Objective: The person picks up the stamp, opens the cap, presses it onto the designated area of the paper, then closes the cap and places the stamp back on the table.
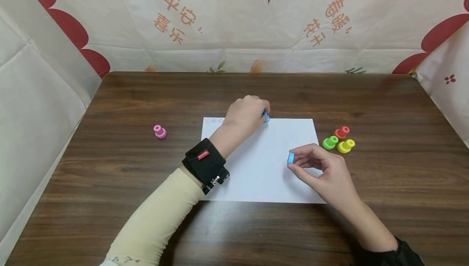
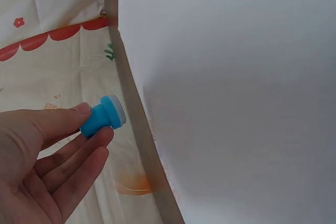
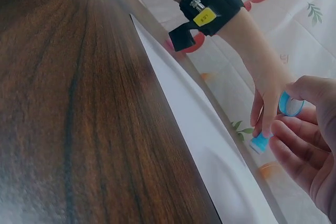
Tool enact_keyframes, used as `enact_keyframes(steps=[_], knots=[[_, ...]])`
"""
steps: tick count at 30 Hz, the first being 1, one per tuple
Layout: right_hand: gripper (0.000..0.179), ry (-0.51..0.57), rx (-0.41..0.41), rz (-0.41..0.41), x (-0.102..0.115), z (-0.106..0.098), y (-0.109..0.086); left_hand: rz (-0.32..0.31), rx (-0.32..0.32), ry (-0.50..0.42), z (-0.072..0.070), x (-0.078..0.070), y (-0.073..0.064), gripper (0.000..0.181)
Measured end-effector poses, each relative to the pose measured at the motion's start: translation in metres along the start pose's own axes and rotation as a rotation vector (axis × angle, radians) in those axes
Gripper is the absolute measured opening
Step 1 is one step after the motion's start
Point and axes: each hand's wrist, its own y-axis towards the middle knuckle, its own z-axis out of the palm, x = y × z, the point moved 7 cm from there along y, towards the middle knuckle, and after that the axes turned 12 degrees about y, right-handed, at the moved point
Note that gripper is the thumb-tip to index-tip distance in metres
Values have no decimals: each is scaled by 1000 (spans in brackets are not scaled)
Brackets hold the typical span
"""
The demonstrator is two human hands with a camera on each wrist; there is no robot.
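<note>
1. Stamp position: we find the blue stamp (image 2: 101, 116) in the left hand (image 1: 246, 113). In the head view it shows at the far edge of the white paper (image 1: 256, 176); the left wrist view shows it apart from the sheet. We cannot tell its exact height.
2. Left fingers: we see the thumb and fingertips drawn together on the narrow handle, the others extending loosely beside it.
3. Long axis: the wide, pale end projects beyond the fingertips towards the paper. We judge the axis nearer upright than flat, slightly tilted.
4. Right fingers: the right hand (image 1: 329, 174) pinches a blue cap (image 1: 291, 158), thumb and forefinger spaced only by its width.
5. Governing relation: the cap lies to the right of the stamp and nearer the body, the two apart. A press would, we judge, fall to the left hand, squaring the stamp's axis to the sheet.
</note>
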Motion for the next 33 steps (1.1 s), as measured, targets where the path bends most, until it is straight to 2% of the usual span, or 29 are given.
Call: enact_keyframes(steps=[13,25,33], knots=[[30,20,5,6,-3,0,0,15,-9,40,7,-6,10,22],[31,30,5,0,-4,0,-1,31,35,114,14,-13,19,20],[36,4,6,-9,-5,-2,2,51,58,117,14,-15,26,18]])
